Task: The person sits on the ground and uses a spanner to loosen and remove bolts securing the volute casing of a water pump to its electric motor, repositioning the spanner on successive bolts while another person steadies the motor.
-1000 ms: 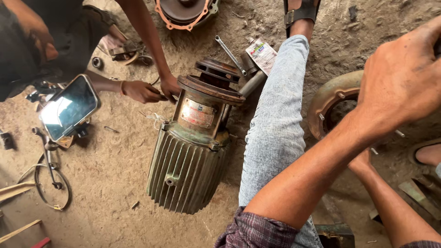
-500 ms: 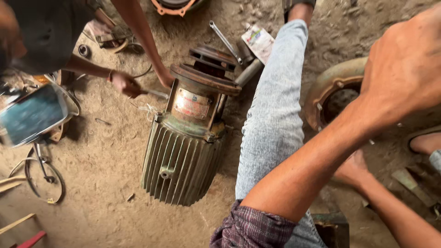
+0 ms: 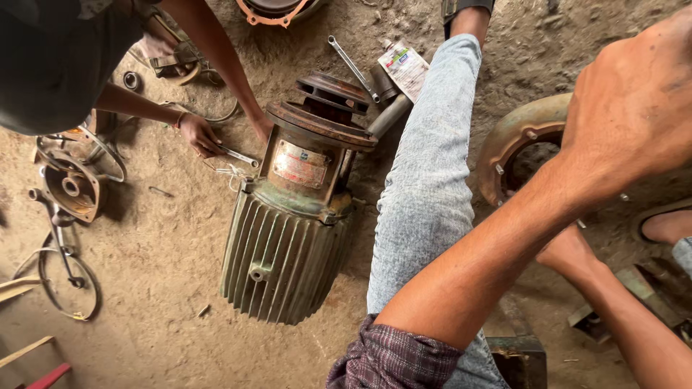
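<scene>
Right hand [image 3: 634, 108] raised, knuckles up, grip hidden; left hand [image 3: 569, 248] low beside rusty housing [image 3: 515, 137].

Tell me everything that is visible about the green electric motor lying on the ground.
The green electric motor lies on its side on the sandy ground. Its finned metal body looks worn and dusty, with a small boss on the side. A faded plate sits on a boxy part near the far end, where a rusty round flange and a disc are fitted. Another person's hand holds a spanner close to its far left corner. The wearer's jeans leg lies beside it.
</scene>
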`<action>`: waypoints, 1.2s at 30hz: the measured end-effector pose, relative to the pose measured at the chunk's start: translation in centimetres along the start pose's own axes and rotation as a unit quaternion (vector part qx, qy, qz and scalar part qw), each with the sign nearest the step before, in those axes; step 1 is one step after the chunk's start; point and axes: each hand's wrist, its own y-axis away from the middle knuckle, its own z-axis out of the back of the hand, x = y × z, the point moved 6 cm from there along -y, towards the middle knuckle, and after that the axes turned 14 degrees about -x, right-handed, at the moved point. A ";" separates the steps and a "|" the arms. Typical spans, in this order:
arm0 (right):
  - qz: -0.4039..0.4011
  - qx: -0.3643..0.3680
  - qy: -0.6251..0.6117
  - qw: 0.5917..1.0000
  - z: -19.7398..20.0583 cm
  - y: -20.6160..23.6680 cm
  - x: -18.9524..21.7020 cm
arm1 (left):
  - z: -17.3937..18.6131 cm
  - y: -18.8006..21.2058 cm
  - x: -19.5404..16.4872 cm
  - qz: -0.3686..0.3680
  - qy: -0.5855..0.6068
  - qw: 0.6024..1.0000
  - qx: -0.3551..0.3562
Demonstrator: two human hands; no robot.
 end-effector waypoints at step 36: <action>-0.202 -0.032 -0.050 0.978 -0.7 1.3 -4.0 | -2.2 1.6 3.3 -0.069 -0.016 0.997 -0.024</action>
